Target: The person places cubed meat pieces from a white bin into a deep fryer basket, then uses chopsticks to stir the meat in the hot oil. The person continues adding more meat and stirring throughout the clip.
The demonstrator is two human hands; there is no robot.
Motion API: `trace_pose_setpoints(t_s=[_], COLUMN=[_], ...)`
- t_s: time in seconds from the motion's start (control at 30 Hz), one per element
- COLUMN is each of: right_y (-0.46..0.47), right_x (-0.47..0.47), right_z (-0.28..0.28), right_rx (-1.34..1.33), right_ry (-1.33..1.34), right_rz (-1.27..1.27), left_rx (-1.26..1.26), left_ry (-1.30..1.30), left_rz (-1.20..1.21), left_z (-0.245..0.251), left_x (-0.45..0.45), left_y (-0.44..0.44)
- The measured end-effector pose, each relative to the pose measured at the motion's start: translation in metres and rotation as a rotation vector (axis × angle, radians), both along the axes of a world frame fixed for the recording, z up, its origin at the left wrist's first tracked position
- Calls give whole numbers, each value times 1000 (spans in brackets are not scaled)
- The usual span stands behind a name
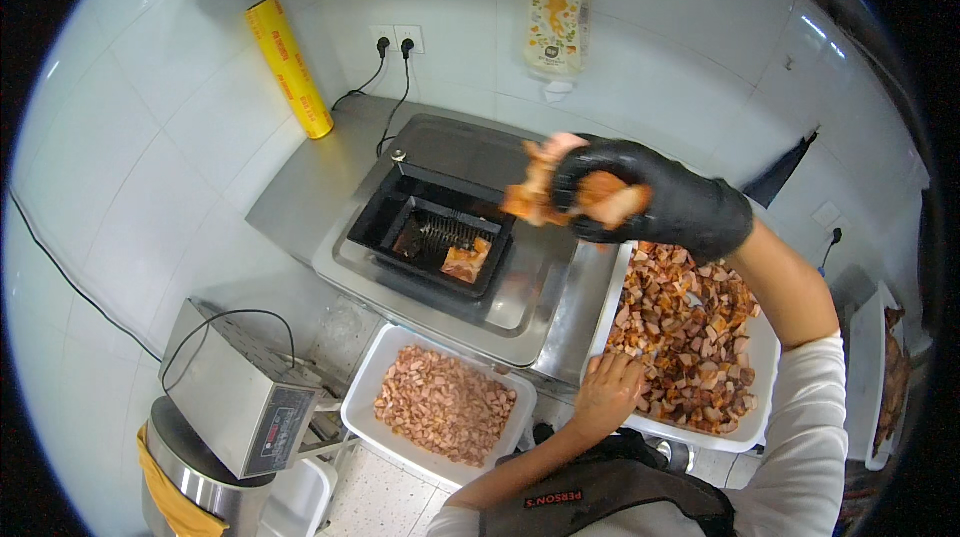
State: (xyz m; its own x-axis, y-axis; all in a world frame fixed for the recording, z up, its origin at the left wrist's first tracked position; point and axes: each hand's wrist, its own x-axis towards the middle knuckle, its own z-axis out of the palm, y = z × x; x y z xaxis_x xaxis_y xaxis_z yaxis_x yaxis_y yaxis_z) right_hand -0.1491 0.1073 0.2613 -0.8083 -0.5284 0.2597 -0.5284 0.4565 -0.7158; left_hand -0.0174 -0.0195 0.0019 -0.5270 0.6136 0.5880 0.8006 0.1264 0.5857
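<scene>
My right hand [645, 192], in a black glove, is shut on several browned meat chunks [611, 199], blurred by motion. It is raised between the cutting machine [352, 271] and a large white tub [761, 387]. Below it and to the left is the machine's black feed hopper [375, 218], with a row of metal blades [442, 233] at its bottom. One meat piece [466, 261] lies inside the hopper. My bare left hand [611, 387] is curled over the near left rim of the large tub, which holds many browned meat chunks [682, 342].
A smaller white tub [360, 417] of finely diced meat [446, 406] sits below the machine's front edge. On the left are a digital scale [225, 387] and a metal bin [210, 492] with a yellow cloth [169, 488]. A yellow film roll box [289, 68] leans against the wall.
</scene>
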Motion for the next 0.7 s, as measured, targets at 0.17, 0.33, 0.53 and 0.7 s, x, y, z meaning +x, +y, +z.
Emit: trace_pose_setpoints(t_s=[0.17,0.33,0.53,0.7], right_y=[-70,-94,-94,-104], right_x=[-62,-81,-87,-80], right_z=[5,2,-3,0], right_rx=[157,450,374,490], right_ry=[237,165,277,248], right_rz=[218,152,30,-51], left_rx=[1,2,38,21], left_ry=[-16,-11,3,9], left_rz=[-6,3,14,16], left_z=[3,2,0,-1], left_x=[-1,-1,-3,-4], left_y=[-2,-3,1,0])
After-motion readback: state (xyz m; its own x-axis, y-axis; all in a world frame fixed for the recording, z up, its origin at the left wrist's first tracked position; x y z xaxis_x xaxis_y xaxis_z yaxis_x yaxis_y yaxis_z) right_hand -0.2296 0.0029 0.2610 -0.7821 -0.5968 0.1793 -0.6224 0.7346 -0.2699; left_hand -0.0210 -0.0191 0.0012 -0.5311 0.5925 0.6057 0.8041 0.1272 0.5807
